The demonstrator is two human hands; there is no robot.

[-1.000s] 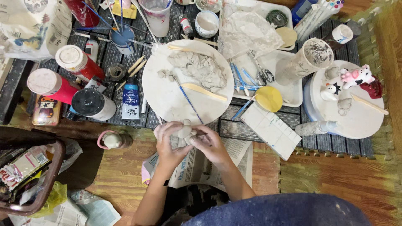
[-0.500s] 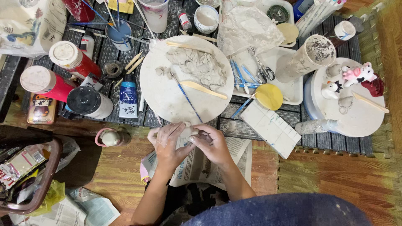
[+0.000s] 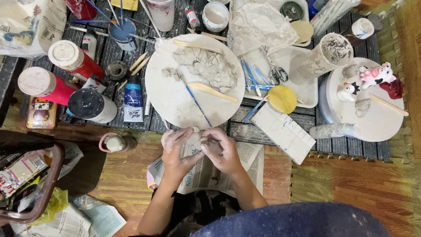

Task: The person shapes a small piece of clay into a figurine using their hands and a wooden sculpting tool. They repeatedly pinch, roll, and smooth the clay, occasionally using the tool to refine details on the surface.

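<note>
Clay lump [image 3: 194, 137] mostly hidden between both hands; basket [image 3: 44, 193] cut off at left edge.

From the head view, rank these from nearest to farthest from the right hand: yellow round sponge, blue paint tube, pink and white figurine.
1. Yellow round sponge, up and right of the right hand.
2. Blue paint tube, up left, past the left hand.
3. Pink and white figurine, far right.

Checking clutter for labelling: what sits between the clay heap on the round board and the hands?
In the head view, a thin blue-handled brush and a flat wooden tool lie on the round board between the clay heap and both hands.
</note>
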